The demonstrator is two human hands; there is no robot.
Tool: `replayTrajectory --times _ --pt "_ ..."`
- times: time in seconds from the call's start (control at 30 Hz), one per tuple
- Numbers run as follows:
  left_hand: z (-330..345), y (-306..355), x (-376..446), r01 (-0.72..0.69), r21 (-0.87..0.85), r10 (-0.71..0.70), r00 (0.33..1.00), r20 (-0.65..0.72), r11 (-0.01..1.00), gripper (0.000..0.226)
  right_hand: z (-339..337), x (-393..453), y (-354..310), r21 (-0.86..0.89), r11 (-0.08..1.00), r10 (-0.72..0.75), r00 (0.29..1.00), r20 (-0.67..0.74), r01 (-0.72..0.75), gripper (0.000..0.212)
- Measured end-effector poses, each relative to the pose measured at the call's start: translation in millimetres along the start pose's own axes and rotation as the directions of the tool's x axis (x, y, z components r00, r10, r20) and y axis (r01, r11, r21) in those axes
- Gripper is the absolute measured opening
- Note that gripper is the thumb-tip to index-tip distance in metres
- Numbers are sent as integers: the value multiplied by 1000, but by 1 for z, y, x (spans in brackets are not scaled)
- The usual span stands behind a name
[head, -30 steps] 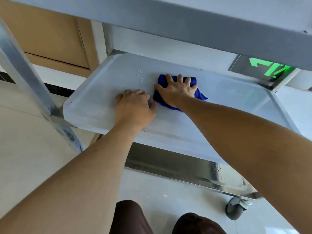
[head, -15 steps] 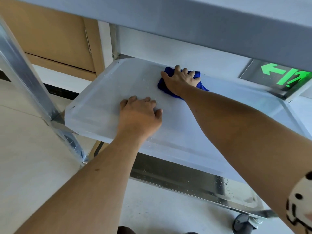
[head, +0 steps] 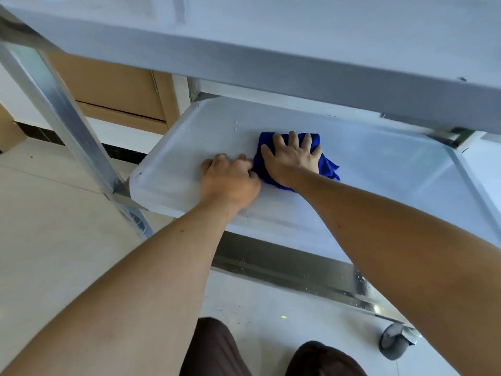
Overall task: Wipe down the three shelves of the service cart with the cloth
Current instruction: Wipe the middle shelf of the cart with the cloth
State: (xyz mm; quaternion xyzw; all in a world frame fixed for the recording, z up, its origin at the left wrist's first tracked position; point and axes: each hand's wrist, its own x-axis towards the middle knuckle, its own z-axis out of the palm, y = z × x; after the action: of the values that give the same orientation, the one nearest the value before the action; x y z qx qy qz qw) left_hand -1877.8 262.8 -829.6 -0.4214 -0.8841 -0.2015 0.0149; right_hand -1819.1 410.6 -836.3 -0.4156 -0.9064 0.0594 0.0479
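Cloth [head: 326,166], blue and bunched, lies flat under the right hand [head: 292,160], whose spread fingers press it on the middle shelf [head: 379,164]. Just beside it, the left hand [head: 230,180] rests on this shelf with fingers curled, holding nothing. Top shelf [head: 298,55] hangs over both. A caster wheel [head: 393,343] stands on the floor below.
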Motion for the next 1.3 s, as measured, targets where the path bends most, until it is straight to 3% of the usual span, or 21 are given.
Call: replayTrajectory --times 0.37,0.63,0.8,0.9,0.97,1.03,1.13,1.3 --pt "-15 3 5 89 12 -90 981 172 996 47 -5 -107 -9 21 999 -28 999 26 28 60" --pt "-32 -13 17 102 -225 -27 949 315 969 50 0 -142 -46 -46 999 -18 1000 -13 17 67" --pt "-37 -29 29 245 -368 -146 950 277 897 43 7 -147 -85 -53 996 -71 997 -15 70 70" --pt "-42 -47 30 250 -488 -210 968 136 836 38 11 -140 -99 -59 993 -105 994 -30 103 70" --pt "-48 -68 24 218 -444 -246 969 -6 869 40 10 -130 -102 -52 992 -114 993 -11 114 72" --pt "-55 -93 19 209 -273 -244 965 -99 939 35 10 -117 -104 -44 992 -121 992 30 122 76" --pt "-59 -118 17 257 -65 -262 962 -81 964 34 9 -95 -109 -37 991 -124 991 57 126 77" --pt "-44 -129 15 156 -11 -156 980 -124 988 33 12 -46 -116 -20 993 -115 992 54 116 70"
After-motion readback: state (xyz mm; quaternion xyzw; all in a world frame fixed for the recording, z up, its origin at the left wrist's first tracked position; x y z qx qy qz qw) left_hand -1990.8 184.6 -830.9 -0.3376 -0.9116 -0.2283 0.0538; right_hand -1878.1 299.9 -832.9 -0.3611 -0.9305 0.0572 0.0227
